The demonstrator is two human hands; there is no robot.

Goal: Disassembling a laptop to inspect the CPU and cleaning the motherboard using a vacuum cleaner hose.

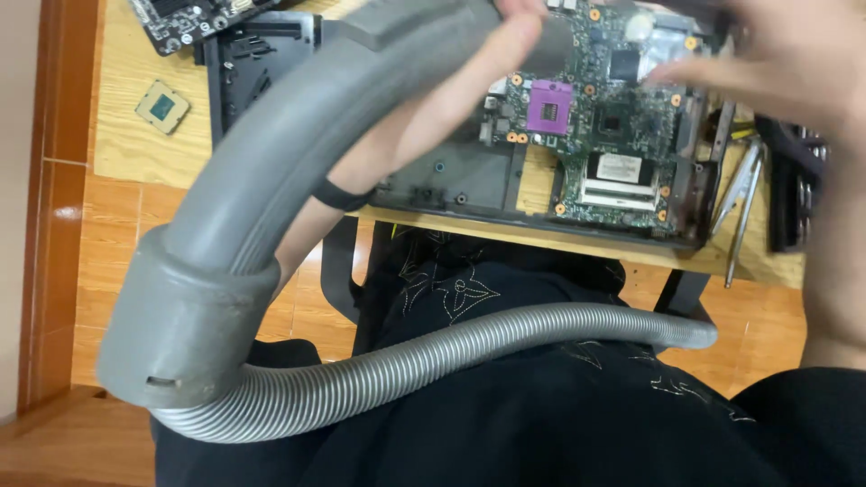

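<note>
While the left hand [505, 36] wraps its fingers around the grey vacuum handle [298, 135] at upper centre to aim it, the right hand [776, 63], fingers spread, hovers over the green circuit board [613, 135].

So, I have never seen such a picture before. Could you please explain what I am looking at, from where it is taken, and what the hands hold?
The picture comes from a camera worn on a person's head, looking down over their lap at a wooden table. No robot: two bare hands. The left hand grips the grey curved vacuum handle, whose ribbed hose runs across the lap. The right hand, blurred, hovers with open fingers above a green laptop motherboard sitting in a dark case. Nearby lie a loose processor chip, another circuit board and metal tweezers.
</note>
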